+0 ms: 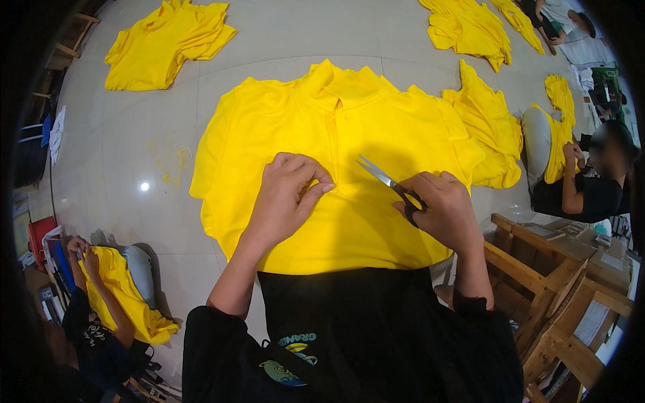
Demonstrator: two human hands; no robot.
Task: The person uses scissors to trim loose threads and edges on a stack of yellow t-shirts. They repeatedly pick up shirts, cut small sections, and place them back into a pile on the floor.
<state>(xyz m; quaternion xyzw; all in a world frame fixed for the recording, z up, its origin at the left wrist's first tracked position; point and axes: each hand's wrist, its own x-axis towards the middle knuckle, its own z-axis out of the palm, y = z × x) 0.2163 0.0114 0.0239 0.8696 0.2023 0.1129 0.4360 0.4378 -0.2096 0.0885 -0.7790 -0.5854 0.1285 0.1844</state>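
A yellow polo shirt (pixel 259 127) lies spread before me, collar at the far end and front placket running down its middle. At the lower end of the placket, my left hand (pixel 285 198) is closed, thumb and forefinger pinching the cloth there; whether a loose thread is also between them is too small to tell. My right hand (pixel 445 207) holds a pair of scissors (pixel 379 173) with dark handles, fingers in the loops. The blades sit slightly apart above the shirt, right of the placket, and point up-left toward the collar.
More yellow shirts (pixel 158 50) lie far left, with another pile (pixel 470 33) far right and a crumpled shirt (pixel 487 127) beside mine. Yellow thread scraps (pixel 168 161) dot the tiled floor. Co-workers handle yellow cloth (pixel 124 292) at left and right. Wooden frames (pixel 537 282) stand near right.
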